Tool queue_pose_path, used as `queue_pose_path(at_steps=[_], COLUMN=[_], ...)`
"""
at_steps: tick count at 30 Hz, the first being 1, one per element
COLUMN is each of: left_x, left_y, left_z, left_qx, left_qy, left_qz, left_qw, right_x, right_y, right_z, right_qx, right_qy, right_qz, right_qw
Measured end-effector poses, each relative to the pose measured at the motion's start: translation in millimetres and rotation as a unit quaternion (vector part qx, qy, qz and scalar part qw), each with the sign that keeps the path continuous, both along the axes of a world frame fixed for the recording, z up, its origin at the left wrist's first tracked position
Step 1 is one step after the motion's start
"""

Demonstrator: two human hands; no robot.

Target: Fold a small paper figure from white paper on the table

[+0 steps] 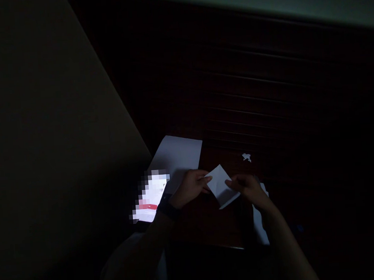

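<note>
A small white piece of folded paper (221, 185) is held up between my two hands, one corner pointing away from me. My left hand (193, 184), with a dark band on its wrist, pinches the paper's left corner, thumb on top. On the right side my right hand (246, 188) grips the edge with its thumb on the upper face; the fingers beneath are partly hidden. A faint crease runs across the paper. Behind my left hand lies a larger white sheet (183, 155) on the dark table (208, 223).
A lit screen (152, 195), partly pixelated, stands left of my left wrist. Torn paper scraps (246, 157) lie beyond my right hand. More white paper (259, 226) sits under my right forearm. A pale wall or panel (43, 103) rises at left; the room is very dark.
</note>
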State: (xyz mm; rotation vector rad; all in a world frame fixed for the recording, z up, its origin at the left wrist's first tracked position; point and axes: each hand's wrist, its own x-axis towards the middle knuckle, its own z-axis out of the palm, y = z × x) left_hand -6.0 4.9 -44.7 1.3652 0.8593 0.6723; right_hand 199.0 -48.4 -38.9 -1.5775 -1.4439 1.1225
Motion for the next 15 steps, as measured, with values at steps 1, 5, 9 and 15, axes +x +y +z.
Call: queue_pose_path(at_steps=[1,5,9,15], left_x=[-1.4,-4.2,-7.3,-13.3], left_y=[0.5,0.8,0.8,-1.3], left_z=[0.0,3.8,11.3,20.2], left_qx=[-0.016,-0.045,-0.073,-0.089], left_qy=[-0.017,-0.062,-0.07,-0.057], left_qz=[-0.009,-0.027,-0.055,-0.122], left_qw=[1.0,0.997,0.993,0.987], right_x=[1.0,0.6,1.8,5.1], right_y=[-0.8,-4.7,-8.0,-11.4], right_z=[1.3,7.3,11.4,13.3], right_qx=[-0.005,-0.068,-0.095,-0.116], right_qy=[0.022,0.133,0.183,0.23], right_qz=[0.007,0.069,0.07,0.069], right_qw=[1.0,0.986,0.976,0.964])
